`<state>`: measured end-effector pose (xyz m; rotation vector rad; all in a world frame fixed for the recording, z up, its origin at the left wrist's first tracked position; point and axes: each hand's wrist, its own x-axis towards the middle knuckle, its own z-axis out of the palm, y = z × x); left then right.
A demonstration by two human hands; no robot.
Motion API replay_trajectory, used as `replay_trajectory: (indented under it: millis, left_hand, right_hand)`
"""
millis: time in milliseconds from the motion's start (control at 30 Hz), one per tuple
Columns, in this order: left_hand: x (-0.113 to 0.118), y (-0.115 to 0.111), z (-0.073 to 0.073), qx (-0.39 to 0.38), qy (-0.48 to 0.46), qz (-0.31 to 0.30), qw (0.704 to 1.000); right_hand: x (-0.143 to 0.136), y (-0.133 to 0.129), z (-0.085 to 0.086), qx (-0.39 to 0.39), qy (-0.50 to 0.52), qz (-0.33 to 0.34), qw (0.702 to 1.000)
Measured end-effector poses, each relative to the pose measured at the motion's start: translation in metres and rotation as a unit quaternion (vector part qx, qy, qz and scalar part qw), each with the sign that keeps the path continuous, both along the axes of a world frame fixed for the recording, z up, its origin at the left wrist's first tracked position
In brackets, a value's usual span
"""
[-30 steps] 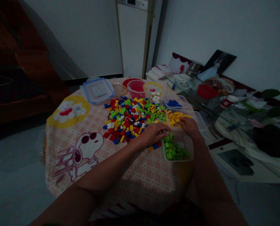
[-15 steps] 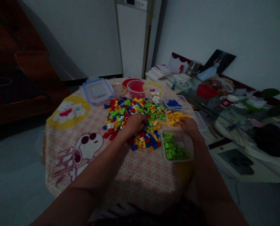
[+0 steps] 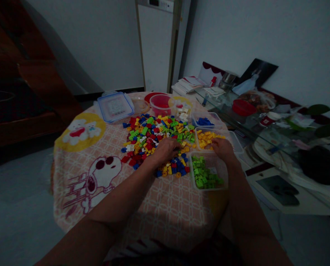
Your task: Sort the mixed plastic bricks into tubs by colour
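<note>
A heap of toy building bricks (image 3: 142,131) in red, yellow, green, blue and white lies on the cloth-covered table. Over the heap's near right part, my left hand (image 3: 167,150) reaches down with bent fingers; its fingertips are partly hidden among the bricks. My right hand (image 3: 223,148) is at the right side of a clear plastic box (image 3: 197,139) of yellow bricks (image 3: 205,138). Its curled fingertips are over the bricks, and anything between them is hidden. Nearer me stands a box (image 3: 223,173) of green bricks (image 3: 205,177). Blue bricks (image 3: 204,122) fill part of a farther box (image 3: 216,120).
White bricks (image 3: 183,114) sit behind the heap. A red-pink round tub (image 3: 161,105) and a blue-rimmed lid (image 3: 115,107) are at the table's far side. On the right, a glass-topped table (image 3: 223,101) carries papers, a red bowl (image 3: 244,107) and a cup (image 3: 269,118).
My left hand has moved a little to the right and slightly nearer me across the heap. My right hand stays at the yellow-brick box.
</note>
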<state>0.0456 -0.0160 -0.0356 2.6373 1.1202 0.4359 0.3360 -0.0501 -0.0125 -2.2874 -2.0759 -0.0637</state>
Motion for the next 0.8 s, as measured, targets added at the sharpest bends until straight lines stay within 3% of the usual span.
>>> replay_trajectory:
  millis: [333,600,700,800]
  left_hand:
    - [0.002,-0.003,0.001,-0.005,0.001,-0.009,1.000]
    - [-0.007,0.005,0.002,-0.024,-0.159,0.067,0.985]
    - [-0.002,-0.002,0.007,-0.041,-0.211,0.054,0.975]
    - [0.011,-0.018,0.012,-0.063,-0.238,-0.001,0.969]
  right_hand:
    - [-0.001,0.000,0.002,0.000,0.003,0.000,1.000]
    - [-0.004,-0.001,0.005,-0.014,0.000,-0.003,1.000]
    - [-0.003,0.000,0.005,-0.018,0.000,-0.004,1.000]
    - [-0.001,0.000,0.003,-0.015,0.001,0.001,1.000]
